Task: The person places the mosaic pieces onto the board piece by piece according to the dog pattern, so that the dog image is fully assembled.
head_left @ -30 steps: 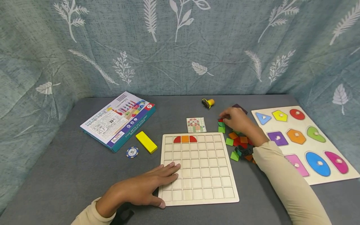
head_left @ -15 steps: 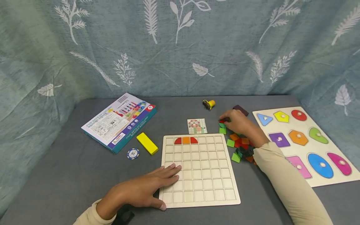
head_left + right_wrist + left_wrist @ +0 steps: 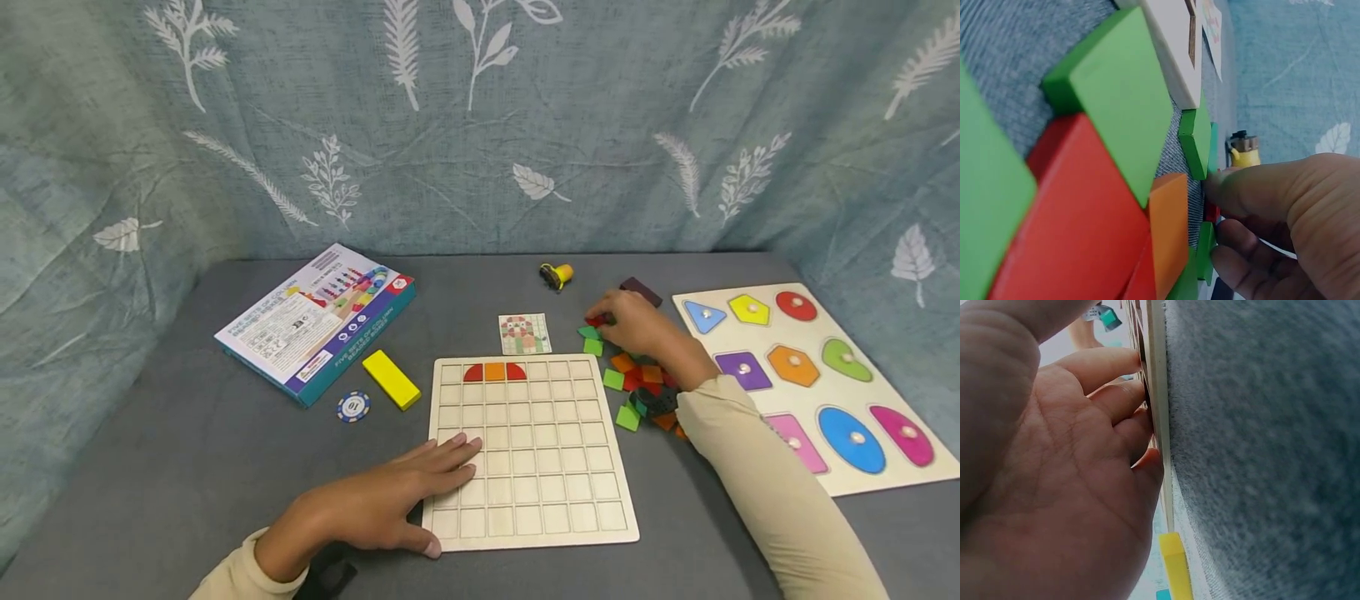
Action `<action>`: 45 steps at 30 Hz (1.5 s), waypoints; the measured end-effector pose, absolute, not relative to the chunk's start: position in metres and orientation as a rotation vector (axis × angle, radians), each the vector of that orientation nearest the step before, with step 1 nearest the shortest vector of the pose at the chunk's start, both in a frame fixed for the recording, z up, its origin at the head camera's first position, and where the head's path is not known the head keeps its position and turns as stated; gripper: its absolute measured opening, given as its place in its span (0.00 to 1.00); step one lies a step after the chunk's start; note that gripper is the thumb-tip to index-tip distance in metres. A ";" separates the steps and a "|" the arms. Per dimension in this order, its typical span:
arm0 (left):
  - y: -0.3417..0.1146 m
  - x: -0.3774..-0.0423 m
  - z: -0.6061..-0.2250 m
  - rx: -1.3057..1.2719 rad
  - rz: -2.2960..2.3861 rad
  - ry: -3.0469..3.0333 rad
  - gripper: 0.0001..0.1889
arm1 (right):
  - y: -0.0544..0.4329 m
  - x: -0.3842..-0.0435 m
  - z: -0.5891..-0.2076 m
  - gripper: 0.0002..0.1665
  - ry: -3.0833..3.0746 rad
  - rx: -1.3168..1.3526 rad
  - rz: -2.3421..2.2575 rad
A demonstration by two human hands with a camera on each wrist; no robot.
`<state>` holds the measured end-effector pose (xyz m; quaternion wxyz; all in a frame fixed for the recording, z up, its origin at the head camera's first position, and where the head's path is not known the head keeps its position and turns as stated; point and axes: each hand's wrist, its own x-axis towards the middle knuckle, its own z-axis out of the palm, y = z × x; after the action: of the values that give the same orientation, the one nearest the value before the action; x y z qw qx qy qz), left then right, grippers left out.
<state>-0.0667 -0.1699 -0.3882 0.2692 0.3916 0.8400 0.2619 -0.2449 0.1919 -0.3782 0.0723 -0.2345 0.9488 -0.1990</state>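
Note:
My left hand (image 3: 390, 500) lies flat with its fingers spread over the left edge of a wooden grid board (image 3: 555, 467). Two red quarter-round tiles (image 3: 516, 372) flank an orange square tile (image 3: 494, 372) in the board's top row. Beyond the board's far right corner, my right hand (image 3: 637, 323) pinches a small red tile (image 3: 1212, 211) between thumb and fingers; its shape is mostly hidden. Just in front of those fingertips are a teal tile (image 3: 588, 332) and a green square tile (image 3: 592, 347). A pile of red, orange and green tiles (image 3: 651, 374) sits below the right wrist.
Above the board lies a small pattern card (image 3: 524, 334). A shape puzzle board (image 3: 813, 329) is at the right, a dark block (image 3: 641, 292) and a yellow-black toy (image 3: 556, 276) at the back. Leftward are a yellow block (image 3: 392, 380), a poker chip (image 3: 353, 407) and a game box (image 3: 318, 321).
The teal tile by my right fingertips has turned and shifted slightly left. My right hand has moved only a little, and my left hand stays on the board.

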 end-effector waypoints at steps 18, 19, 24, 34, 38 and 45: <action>-0.168 -0.069 -0.386 1.045 0.700 2.260 0.44 | 0.193 -0.245 -0.381 0.15 2.912 -0.727 -0.670; -0.168 -0.069 -0.386 1.042 0.700 2.259 0.43 | 0.193 -0.245 -0.381 0.15 2.916 -0.730 -0.674; -0.168 -0.069 -0.385 1.027 0.698 2.258 0.43 | 0.192 -0.245 -0.381 0.14 2.933 -0.741 -0.668; -0.167 -0.069 -0.384 1.035 0.702 2.258 0.43 | 0.193 -0.245 -0.383 0.17 2.941 -0.749 -0.707; -0.167 -0.068 -0.385 1.034 0.707 2.258 0.43 | 0.193 -0.245 -0.383 0.17 2.957 -0.753 -0.752; -0.168 -0.067 -0.385 1.031 0.715 2.256 0.43 | 0.189 -0.243 -0.380 0.13 2.925 -0.719 -0.835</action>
<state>-0.0674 -0.1681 -0.3854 0.2765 0.3840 0.8397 0.2664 -0.2429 0.1887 -0.3801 0.0080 -0.2300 0.9358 -0.2672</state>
